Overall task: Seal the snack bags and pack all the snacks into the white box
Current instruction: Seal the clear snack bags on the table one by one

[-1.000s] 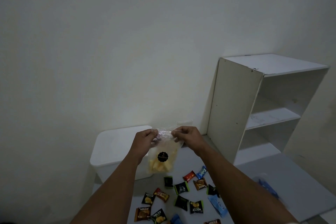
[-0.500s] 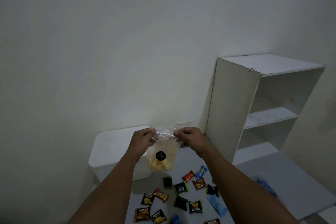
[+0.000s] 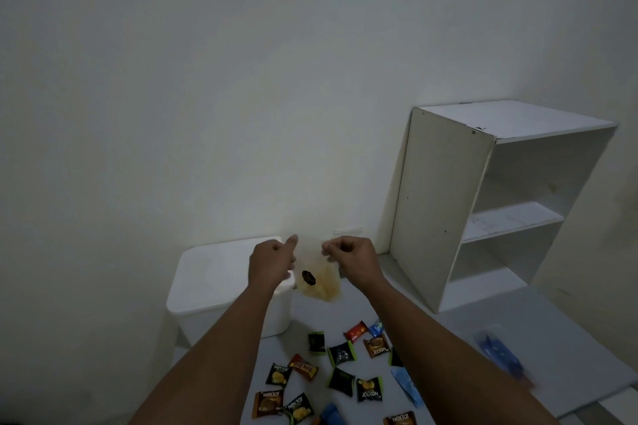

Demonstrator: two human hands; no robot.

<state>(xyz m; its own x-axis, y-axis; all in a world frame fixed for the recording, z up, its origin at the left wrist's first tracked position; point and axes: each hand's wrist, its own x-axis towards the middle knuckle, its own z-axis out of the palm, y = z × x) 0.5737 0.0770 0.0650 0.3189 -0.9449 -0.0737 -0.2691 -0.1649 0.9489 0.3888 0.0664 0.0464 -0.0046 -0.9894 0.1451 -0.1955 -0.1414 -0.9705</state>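
Observation:
A clear snack bag (image 3: 321,285) with yellow chips and a black round sticker hangs blurred between my hands, above the table and just right of the white box (image 3: 221,272). My right hand (image 3: 352,259) pinches the bag's top right corner. My left hand (image 3: 271,264) is at the bag's left edge with its fingers curled and one digit sticking up; the blur hides whether it still grips the bag. The box's lid is on. Several small wrapped snacks (image 3: 340,369) lie scattered on the grey table (image 3: 483,348) below my arms.
A white open shelf unit (image 3: 490,203) stands on the table's right, against the wall. A blue packet (image 3: 497,352) lies at the right edge of the table. The white wall is close behind the box.
Both hands pinched the bag's top edge before. Now the bag has dropped a little and blurs in motion, and my left hand has loosened with one digit raised.

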